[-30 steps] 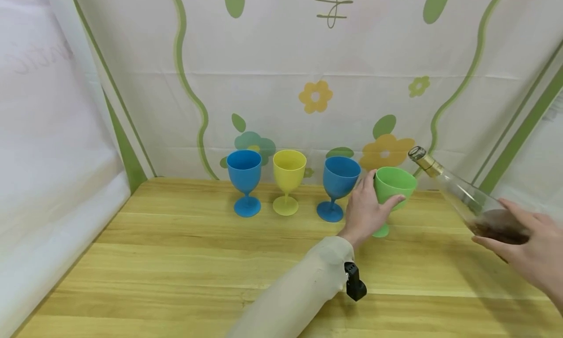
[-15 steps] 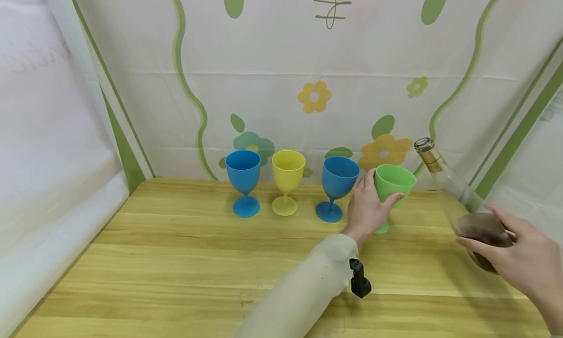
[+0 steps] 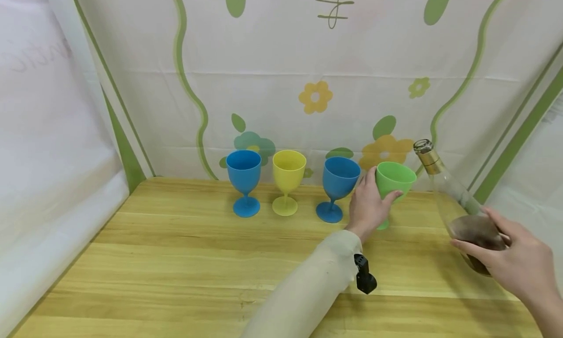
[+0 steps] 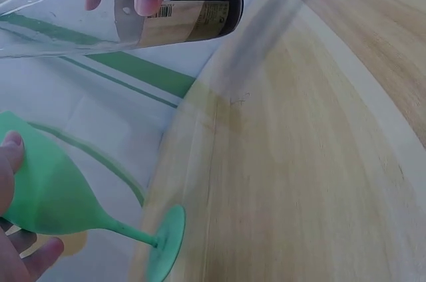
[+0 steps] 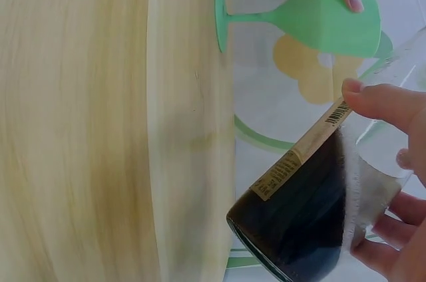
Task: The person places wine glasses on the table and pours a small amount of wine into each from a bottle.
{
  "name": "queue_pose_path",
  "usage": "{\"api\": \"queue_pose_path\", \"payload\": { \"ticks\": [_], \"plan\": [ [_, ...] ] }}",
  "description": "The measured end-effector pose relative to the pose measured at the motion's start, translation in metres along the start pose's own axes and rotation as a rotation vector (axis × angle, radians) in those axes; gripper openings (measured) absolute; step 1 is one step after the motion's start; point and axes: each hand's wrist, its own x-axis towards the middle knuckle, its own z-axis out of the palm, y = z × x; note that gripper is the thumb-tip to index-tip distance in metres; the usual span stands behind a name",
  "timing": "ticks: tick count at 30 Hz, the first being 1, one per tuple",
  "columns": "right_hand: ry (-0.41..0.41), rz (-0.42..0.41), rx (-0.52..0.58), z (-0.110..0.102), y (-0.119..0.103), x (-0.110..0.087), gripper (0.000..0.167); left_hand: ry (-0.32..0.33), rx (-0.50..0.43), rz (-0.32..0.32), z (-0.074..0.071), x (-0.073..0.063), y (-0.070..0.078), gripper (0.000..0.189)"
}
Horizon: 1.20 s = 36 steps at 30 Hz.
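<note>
My left hand (image 3: pixel 368 206) grips a green goblet (image 3: pixel 396 177) round its bowl, thumb across the near side. In the left wrist view the green goblet (image 4: pixel 53 189) has its stem and foot near the tabletop. Over to the right, my right hand (image 3: pixel 519 255) holds a clear glass wine bottle (image 3: pixel 457 201) round its lower body. The bottle leans left, its gold-banded neck above and right of the goblet's rim. Dark liquid fills the lower part of the bottle (image 5: pixel 299 209), and a label with a barcode shows in the right wrist view.
Left of the green goblet stand a blue goblet (image 3: pixel 341 176), a yellow goblet (image 3: pixel 289 174) and another blue goblet (image 3: pixel 244 174), all upright in a row. They stand on a wooden table (image 3: pixel 176 269). A flower-printed cloth (image 3: pixel 272 103) hangs behind.
My right hand has brought the bottle leftward and tipped it more upright, its liquid settling lower. The green goblet has risen slightly in my left hand. The other goblets stay put.
</note>
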Motion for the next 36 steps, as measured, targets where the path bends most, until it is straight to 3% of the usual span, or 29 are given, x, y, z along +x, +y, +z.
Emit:
{"api": "queue_pose_path", "payload": {
  "ticks": [6, 14, 23, 30, 36],
  "plan": [
    [-0.009, -0.019, 0.019, 0.003, -0.001, -0.001, 0.108, -0.016, -0.007, -0.002, -0.001, 0.001, 0.001, 0.077],
    [-0.025, 0.008, 0.018, 0.004, -0.008, 0.001, 0.107, -0.026, -0.097, -0.116, -0.017, -0.004, 0.007, 0.077],
    [0.038, -0.01, 0.006, 0.003, -0.007, 0.003, 0.107, -0.065, -0.127, -0.094, -0.029, -0.02, 0.002, 0.062],
    [-0.004, 0.004, -0.022, 0.004, -0.007, 0.001, 0.107, -0.088, -0.156, -0.08, -0.043, -0.033, -0.008, 0.066],
    [-0.041, -0.02, -0.081, 0.002, -0.009, 0.003, 0.108, -0.063, -0.197, -0.067, -0.057, -0.042, -0.017, 0.061]
  ]
}}
